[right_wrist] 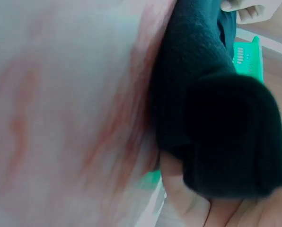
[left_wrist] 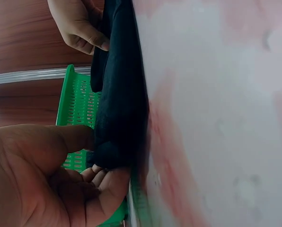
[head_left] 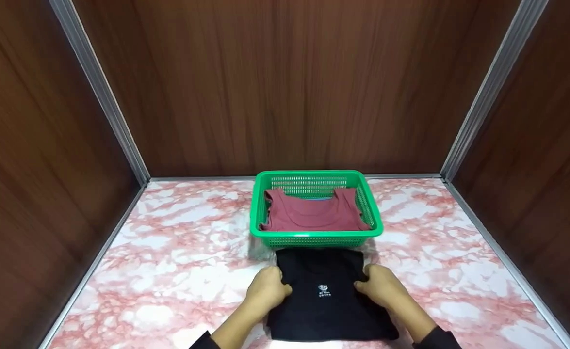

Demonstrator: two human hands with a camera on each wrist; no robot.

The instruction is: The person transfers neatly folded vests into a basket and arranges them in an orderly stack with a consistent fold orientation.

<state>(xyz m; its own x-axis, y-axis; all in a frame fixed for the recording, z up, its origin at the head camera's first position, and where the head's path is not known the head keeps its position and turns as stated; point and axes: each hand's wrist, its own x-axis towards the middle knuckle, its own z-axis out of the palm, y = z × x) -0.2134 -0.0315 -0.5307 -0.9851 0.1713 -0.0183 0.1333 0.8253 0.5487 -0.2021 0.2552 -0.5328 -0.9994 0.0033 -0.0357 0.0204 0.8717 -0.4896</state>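
A folded black garment [head_left: 323, 310] with a small white print lies in front of the green basket. My left hand [head_left: 268, 289] pinches its left edge, thumb on top and fingers beneath, as the left wrist view shows. On the opposite edge my right hand [head_left: 379, 286] grips the cloth in the same way. In the right wrist view a thick fold of the black garment [right_wrist: 226, 137] covers much of that hand. Inside the green basket [head_left: 316, 233] rests a folded dusty-red garment [head_left: 309, 213] with a scooped neckline.
Brown wood-grain panels [head_left: 294, 87] enclose the back and both sides, joined by metal corner strips [head_left: 103, 97]. The tabletop [head_left: 178, 271] has a pink and white marbled surface. Beneath the red garment a bit of blue shows in the basket.
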